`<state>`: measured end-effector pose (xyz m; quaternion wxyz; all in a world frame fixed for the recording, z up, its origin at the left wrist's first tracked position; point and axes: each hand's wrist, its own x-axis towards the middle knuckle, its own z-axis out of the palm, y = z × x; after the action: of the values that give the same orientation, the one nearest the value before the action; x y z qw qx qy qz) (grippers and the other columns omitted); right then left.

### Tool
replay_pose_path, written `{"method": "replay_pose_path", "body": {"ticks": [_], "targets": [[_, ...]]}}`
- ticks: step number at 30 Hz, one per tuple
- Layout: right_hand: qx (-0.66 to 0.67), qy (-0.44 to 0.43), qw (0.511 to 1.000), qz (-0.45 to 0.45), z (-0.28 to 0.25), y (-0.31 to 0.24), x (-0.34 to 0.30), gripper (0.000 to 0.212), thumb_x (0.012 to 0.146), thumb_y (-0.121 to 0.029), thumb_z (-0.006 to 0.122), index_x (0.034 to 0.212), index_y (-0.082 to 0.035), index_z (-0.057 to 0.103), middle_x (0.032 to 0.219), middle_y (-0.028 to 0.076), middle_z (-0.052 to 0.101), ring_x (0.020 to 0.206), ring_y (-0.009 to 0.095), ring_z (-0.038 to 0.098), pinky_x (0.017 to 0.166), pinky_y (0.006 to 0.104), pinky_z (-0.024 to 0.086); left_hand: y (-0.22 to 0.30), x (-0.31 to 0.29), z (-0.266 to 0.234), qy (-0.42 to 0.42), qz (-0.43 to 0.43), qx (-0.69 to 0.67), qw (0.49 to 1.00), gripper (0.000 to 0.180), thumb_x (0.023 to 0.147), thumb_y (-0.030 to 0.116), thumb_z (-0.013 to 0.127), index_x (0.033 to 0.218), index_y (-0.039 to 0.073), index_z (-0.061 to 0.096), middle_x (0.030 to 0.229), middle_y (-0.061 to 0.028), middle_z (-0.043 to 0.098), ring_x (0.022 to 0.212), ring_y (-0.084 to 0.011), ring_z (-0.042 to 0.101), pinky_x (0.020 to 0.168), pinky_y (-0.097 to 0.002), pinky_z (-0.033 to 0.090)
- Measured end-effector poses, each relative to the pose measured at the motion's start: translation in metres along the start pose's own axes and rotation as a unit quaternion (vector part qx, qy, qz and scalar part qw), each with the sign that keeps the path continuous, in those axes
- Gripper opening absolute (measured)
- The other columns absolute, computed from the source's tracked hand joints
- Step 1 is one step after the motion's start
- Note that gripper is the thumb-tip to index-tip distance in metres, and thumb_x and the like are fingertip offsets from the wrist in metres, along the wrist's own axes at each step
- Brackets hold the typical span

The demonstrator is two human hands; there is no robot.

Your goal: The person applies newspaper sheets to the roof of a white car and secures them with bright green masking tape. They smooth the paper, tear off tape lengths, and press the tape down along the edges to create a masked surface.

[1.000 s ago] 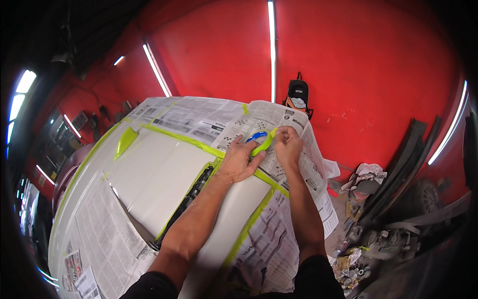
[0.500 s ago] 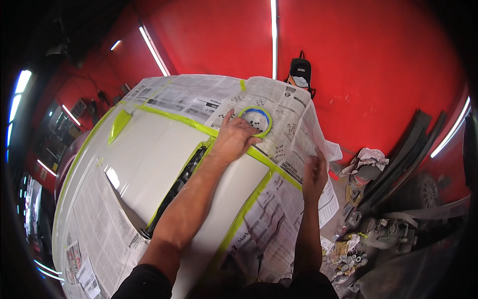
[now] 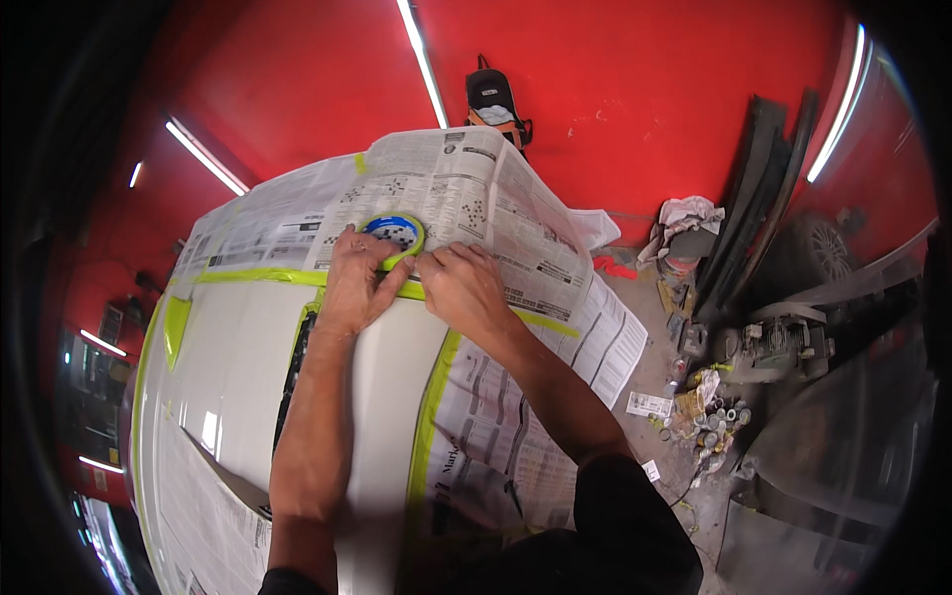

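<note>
My left hand point(image 3: 359, 278) grips a roll of yellow-green masking tape point(image 3: 420, 236) with a blue inner ring, held over the newspaper sheet point(image 3: 446, 178). My right hand point(image 3: 466, 288) is right beside it, fingers pinched together near the roll's lower edge; whatever sits between the fingertips is hidden. Under both hands runs a tape strip point(image 3: 258, 276) along the newspaper's edge, where it meets a white car body panel point(image 3: 392, 367). A dark slot point(image 3: 291, 382) in the panel, edged with the same tape, is partly covered by my left forearm.
More newspaper point(image 3: 516, 426) covers the panel's right side, with another sheet point(image 3: 213, 496) at lower left. On the floor to the right are several small cans point(image 3: 719, 426), a machine point(image 3: 788, 342) and long dark trim pieces point(image 3: 749, 198). A backpack point(image 3: 493, 94) hangs on the red wall point(image 3: 615, 59).
My right hand has moved left from the newspaper's right side to beside the tape roll, its fingers now pinched. My left hand still holds the roll. The whole view has shifted.
</note>
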<state>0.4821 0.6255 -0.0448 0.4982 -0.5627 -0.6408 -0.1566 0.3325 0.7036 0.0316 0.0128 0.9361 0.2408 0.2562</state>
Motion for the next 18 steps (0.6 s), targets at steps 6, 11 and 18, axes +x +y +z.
{"method": "replay_pose_path", "body": {"ticks": [6, 11, 18], "targets": [[0.211, 0.054, 0.970, 0.107, 0.011, -0.004, 0.007, 0.010, 0.083, -0.008, 0.067, 0.076, 0.000, 0.067, 0.067, 0.008, 0.064, 0.063, 0.024, 0.064, 0.060, 0.0363, 0.051, 0.006, 0.004, 0.003, 0.060, -0.059, -0.079, 0.993, 0.013, 0.085, 0.015, 0.065, 0.084, 0.001, 0.066, 0.085, -0.0185, 0.063, 0.089, -0.0394, 0.055, 0.085, -0.0450, 0.045], [0.475, 0.121, 0.799, 0.347, 0.021, 0.027, -0.052, 0.017, 0.095, -0.012, 0.067, 0.107, -0.002, 0.072, 0.092, 0.003, 0.071, 0.084, 0.007, 0.063, 0.073, 0.0235, 0.051, -0.008, -0.002, 0.001, 0.065, -0.102, -0.065, 0.991, 0.017, 0.092, 0.016, 0.062, 0.095, 0.000, 0.063, 0.097, -0.0198, 0.062, 0.095, -0.0403, 0.054, 0.087, -0.0459, 0.044], [0.509, 0.196, 0.755, 0.365, 0.007, 0.207, -0.072, 0.031, 0.094, -0.006, 0.064, 0.125, 0.001, 0.063, 0.109, 0.006, 0.069, 0.095, 0.012, 0.064, 0.088, 0.0253, 0.049, -0.002, -0.003, 0.008, -0.063, -0.056, 0.103, 0.991, 0.027, 0.098, 0.022, 0.055, 0.112, -0.001, 0.055, 0.127, -0.0200, 0.057, 0.125, -0.0437, 0.047, 0.111, -0.0624, 0.028]]}}
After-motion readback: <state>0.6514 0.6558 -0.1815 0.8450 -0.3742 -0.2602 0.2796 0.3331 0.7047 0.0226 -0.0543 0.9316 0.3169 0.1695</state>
